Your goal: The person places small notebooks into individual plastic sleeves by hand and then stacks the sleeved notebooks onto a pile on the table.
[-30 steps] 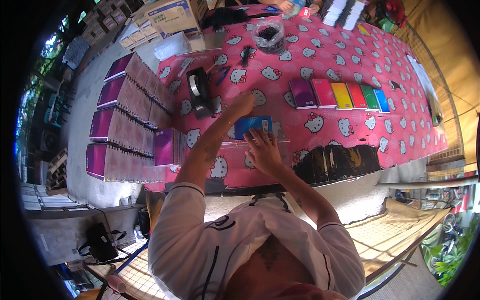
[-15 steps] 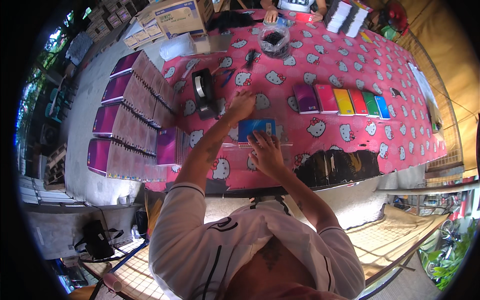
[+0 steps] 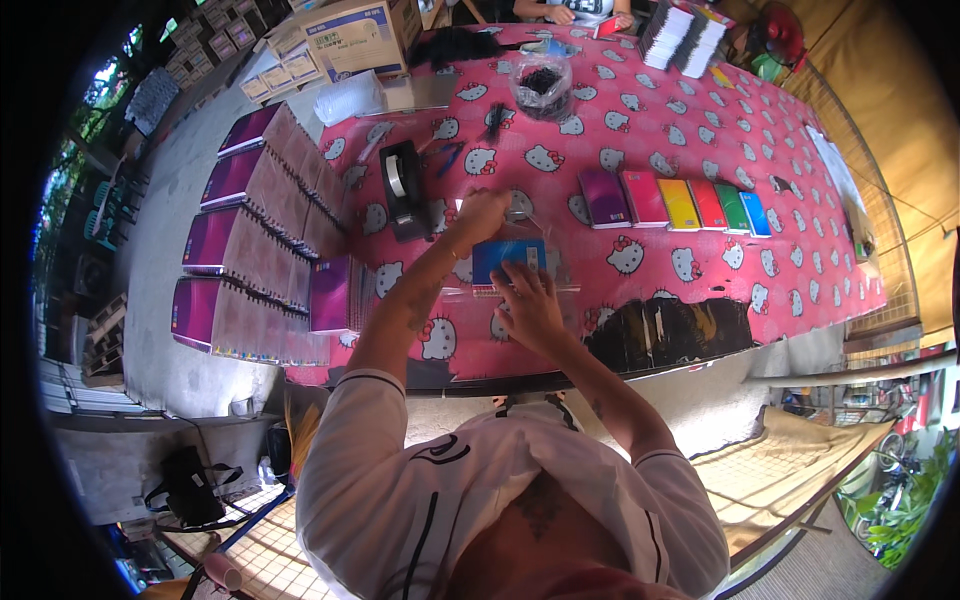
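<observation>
Slid right hand (image 3: pixel 528 305) flat onto blue rectangular notebook (image 3: pixel 508 257) in clear plastic sleeve (image 3: pixel 505 290); left hand (image 3: pixel 482 212) pinched beyond, best pulled taut.

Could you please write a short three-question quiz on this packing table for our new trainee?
1. True or false: the right hand presses on the blue booklet.
2. What stands just left of the left hand: A the black tape dispenser, B a kettle?
3. How many coloured booklets lie in the row to the right?

Key: 1 true; 2 A; 3 six.
</observation>
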Tool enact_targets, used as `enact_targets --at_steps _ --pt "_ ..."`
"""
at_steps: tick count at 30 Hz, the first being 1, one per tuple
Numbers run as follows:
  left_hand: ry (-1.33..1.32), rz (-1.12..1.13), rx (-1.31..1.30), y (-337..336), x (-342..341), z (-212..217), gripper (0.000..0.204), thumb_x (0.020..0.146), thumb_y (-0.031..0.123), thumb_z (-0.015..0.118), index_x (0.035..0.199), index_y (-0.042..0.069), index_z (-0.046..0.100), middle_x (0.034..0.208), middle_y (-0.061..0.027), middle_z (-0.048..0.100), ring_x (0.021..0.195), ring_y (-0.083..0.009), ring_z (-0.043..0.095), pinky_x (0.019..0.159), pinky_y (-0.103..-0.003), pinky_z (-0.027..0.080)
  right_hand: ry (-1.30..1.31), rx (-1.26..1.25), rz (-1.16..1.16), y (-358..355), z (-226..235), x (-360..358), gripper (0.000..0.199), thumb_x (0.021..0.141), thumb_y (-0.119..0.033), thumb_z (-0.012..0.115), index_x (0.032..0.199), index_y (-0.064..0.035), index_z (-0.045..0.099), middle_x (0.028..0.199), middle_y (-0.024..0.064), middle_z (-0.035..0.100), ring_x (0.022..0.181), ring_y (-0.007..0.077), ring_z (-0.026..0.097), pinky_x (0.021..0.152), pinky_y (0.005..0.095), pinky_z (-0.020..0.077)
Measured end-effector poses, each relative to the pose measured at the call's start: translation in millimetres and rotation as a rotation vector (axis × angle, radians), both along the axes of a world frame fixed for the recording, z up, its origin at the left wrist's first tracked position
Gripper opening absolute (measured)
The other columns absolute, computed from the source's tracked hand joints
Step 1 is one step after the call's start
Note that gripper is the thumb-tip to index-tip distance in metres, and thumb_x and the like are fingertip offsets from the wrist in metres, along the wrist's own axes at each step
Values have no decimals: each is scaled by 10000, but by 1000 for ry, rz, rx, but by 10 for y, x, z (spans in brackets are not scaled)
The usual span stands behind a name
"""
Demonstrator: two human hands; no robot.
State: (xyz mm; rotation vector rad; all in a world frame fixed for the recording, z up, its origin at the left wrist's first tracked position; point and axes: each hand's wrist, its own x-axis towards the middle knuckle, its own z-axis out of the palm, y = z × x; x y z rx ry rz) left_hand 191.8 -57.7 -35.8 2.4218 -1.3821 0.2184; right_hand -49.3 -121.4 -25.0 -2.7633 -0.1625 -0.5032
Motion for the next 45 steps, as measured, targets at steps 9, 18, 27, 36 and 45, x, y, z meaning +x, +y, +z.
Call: enact_targets --at_steps 9,18,27,36,45 --pt "157 77 -38 44 -38 52 175 837 167 639 993 98 599 772 -134 690 783 -381 681 733 -507 520 -35 -22 26 21 21 8 644 785 -249 734 1379 -150 505 1421 108 445 1319 304 423 1078 537 320" --pt "-36 -111 2 456 -962 275 99 813 131 647 897 88 675 839 -73 677 805 -308 679 697 -424 546 30 -30 21 59 -14 10 612 793 -249 725 1355 -111 524 1419 155 439 1364 351 382 1077 596 303" --pt "458 263 -292 418 -1459 387 128 785 122 633 896 105 696 934 -83 692 865 -294 694 738 -392 566 123 149 27 15 -194 111 620 838 -164 636 1401 -46 406 1457 230 378 1431 396 283 1127 633 220" --pt "23 195 -216 397 -1607 95 285 816 28 640 1100 19 645 1138 -168 653 1065 -329 635 862 -414 555 -353 460 -443 -853 175 303 750 768 -100 684 1429 -53 334 1400 212 389 1337 365 365 1083 587 237" --pt "-1 194 -186 500 -1728 129 417 874 145 632 1269 26 567 1330 -182 572 1257 -346 532 970 -464 508 -100 -262 158 -584 -44 194 505 775 -275 727 1206 -38 616 1068 51 609 1004 208 585 901 372 424"
